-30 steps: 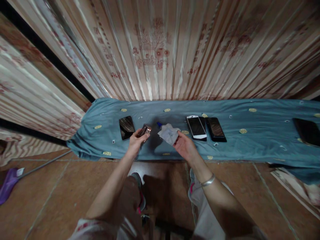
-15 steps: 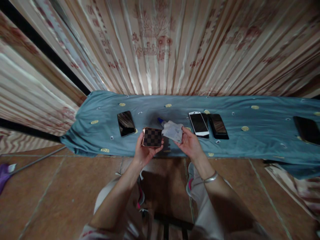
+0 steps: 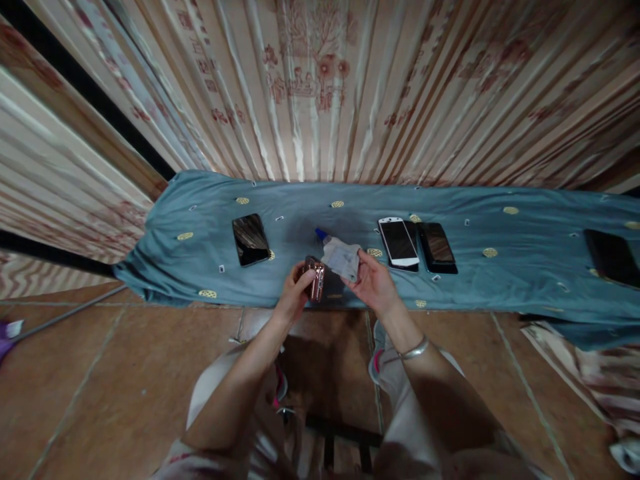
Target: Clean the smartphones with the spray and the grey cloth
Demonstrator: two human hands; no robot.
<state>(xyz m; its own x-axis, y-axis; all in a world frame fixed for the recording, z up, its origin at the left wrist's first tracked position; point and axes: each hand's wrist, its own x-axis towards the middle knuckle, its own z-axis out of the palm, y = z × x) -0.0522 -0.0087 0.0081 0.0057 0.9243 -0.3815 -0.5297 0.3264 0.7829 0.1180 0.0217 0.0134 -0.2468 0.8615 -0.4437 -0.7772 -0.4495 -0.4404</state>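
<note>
My left hand (image 3: 294,301) grips a phone with a rose-gold rim (image 3: 317,281), turned edge-on toward me over the near edge of the blue cloth (image 3: 500,280). My right hand (image 3: 373,285) pinches a crumpled grey-white wiping cloth (image 3: 341,258) right beside that phone. A small bottle with a blue cap (image 3: 321,235) lies just behind the wiping cloth, mostly hidden by it.
On the blue cloth lie a black phone (image 3: 249,239) at the left, a white phone (image 3: 399,241) and a black phone (image 3: 437,247) side by side at the right, and a dark device (image 3: 612,256) at far right. Striped curtains (image 3: 320,93) hang behind. Brown floor tiles (image 3: 100,387) lie below.
My left hand has turned the phone from showing its checkered back to edge-on and brought it nearer the wiping cloth. My view has shifted slightly down.
</note>
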